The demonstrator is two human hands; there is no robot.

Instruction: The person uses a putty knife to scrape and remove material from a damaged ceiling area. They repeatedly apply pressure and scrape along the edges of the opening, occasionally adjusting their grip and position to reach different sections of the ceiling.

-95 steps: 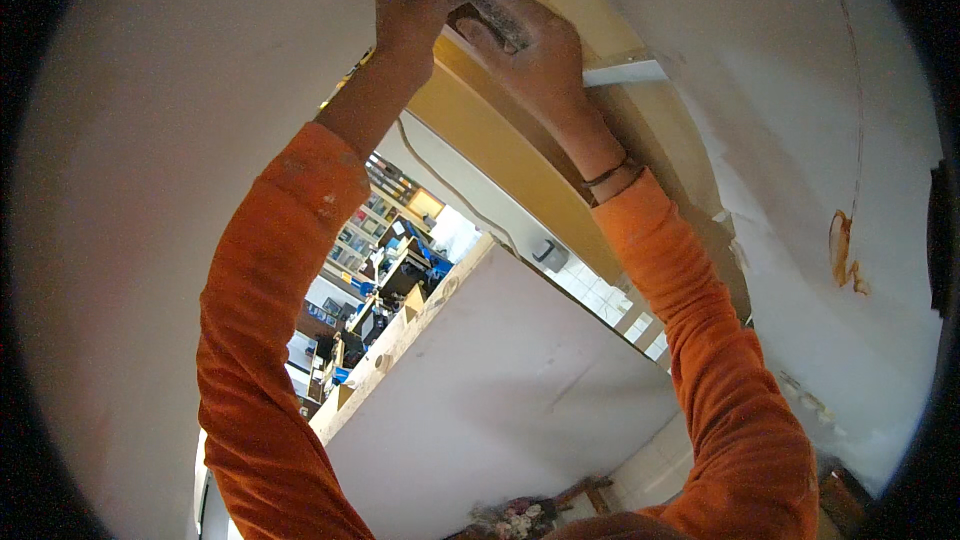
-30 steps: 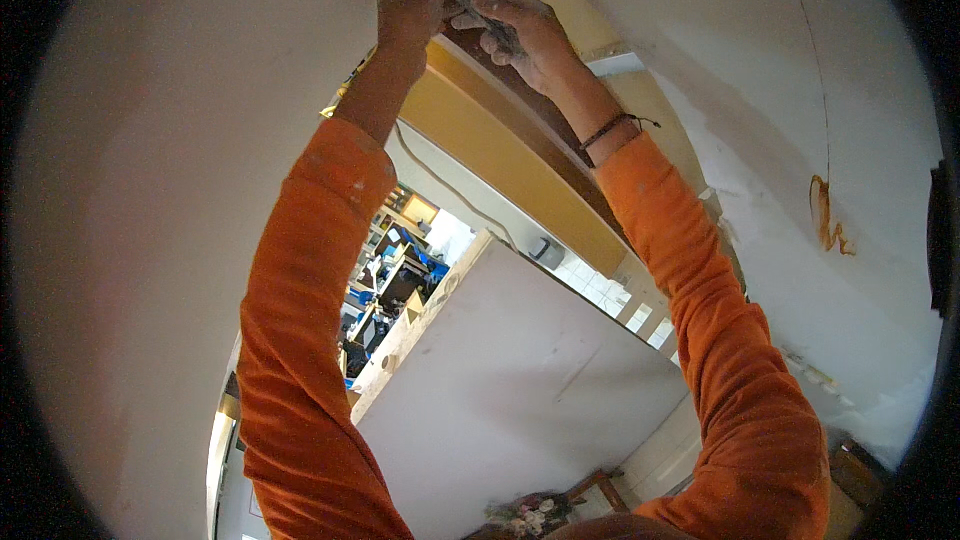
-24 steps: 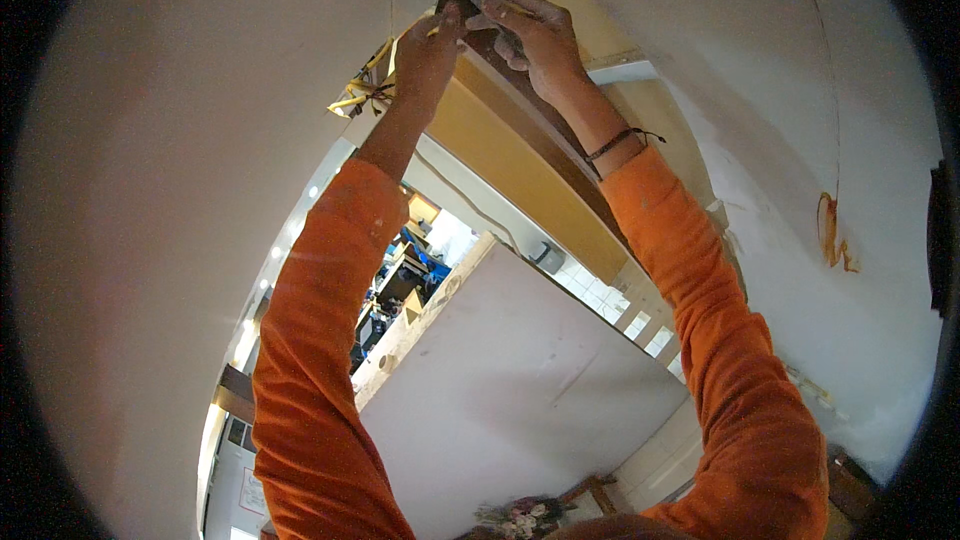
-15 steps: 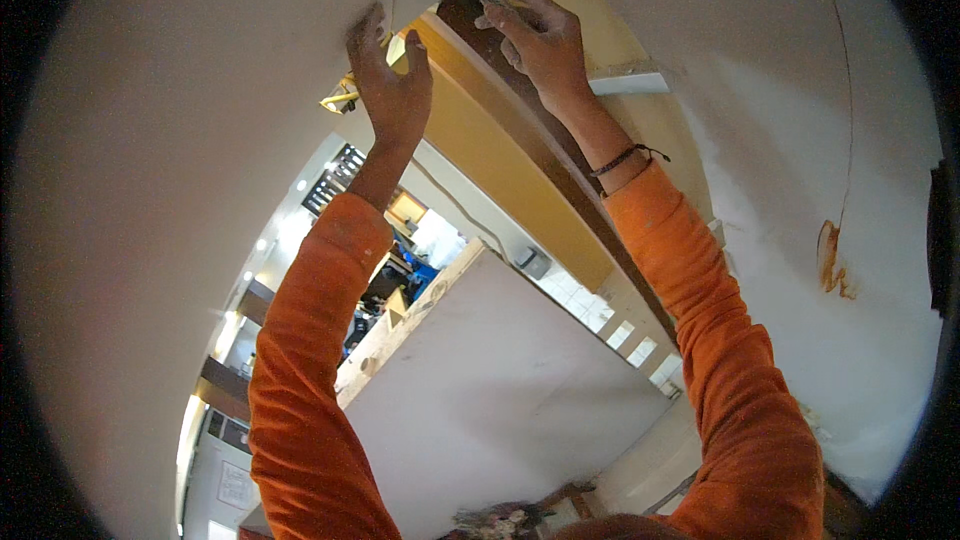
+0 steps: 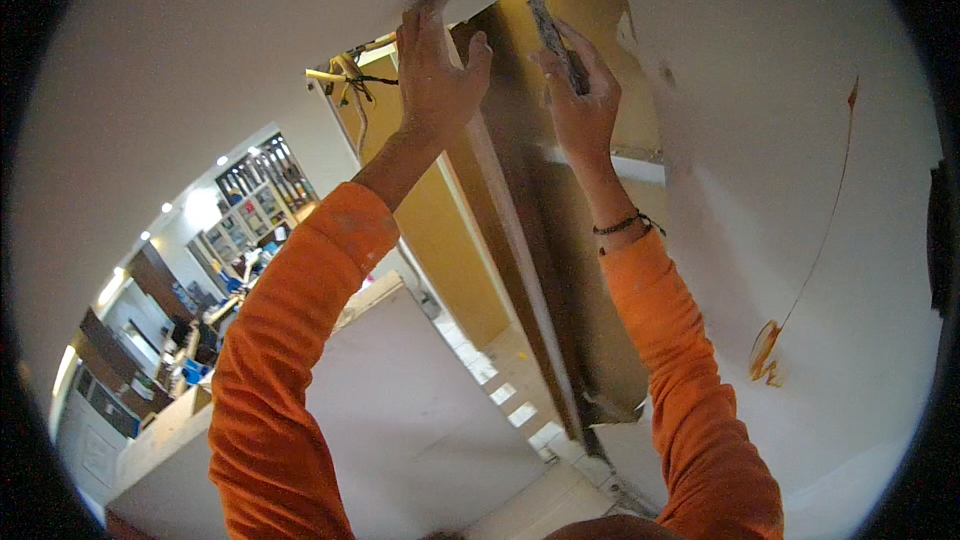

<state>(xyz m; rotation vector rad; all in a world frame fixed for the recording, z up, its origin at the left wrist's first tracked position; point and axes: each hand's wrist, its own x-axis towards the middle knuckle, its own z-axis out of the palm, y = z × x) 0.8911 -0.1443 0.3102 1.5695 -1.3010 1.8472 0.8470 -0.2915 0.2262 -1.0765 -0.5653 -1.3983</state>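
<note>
Both arms in orange sleeves reach overhead to a white ceiling panel (image 5: 200,60). My left hand (image 5: 432,70) is spread flat, fingers pressed against the broken edge of the white panel beside a wooden strip (image 5: 515,240). My right hand (image 5: 578,100) grips a narrow grey, plaster-smeared blade tool (image 5: 550,32) that points up into the gap at the panel's edge. A dark band sits on my right wrist. Yellow-brown board (image 5: 590,10) shows inside the opening.
Loose wires (image 5: 350,75) hang at the opening's left corner. A white wall (image 5: 800,190) on the right bears an orange-brown drip stain (image 5: 768,355). Below, a white partition (image 5: 400,410) and a lit room with shelves (image 5: 250,200) lie at the left.
The view has shifted and the arms moved. My left hand let go of the tool area and now lies flat against the panel edge; my right hand keeps the blade tool, now pointing upward.
</note>
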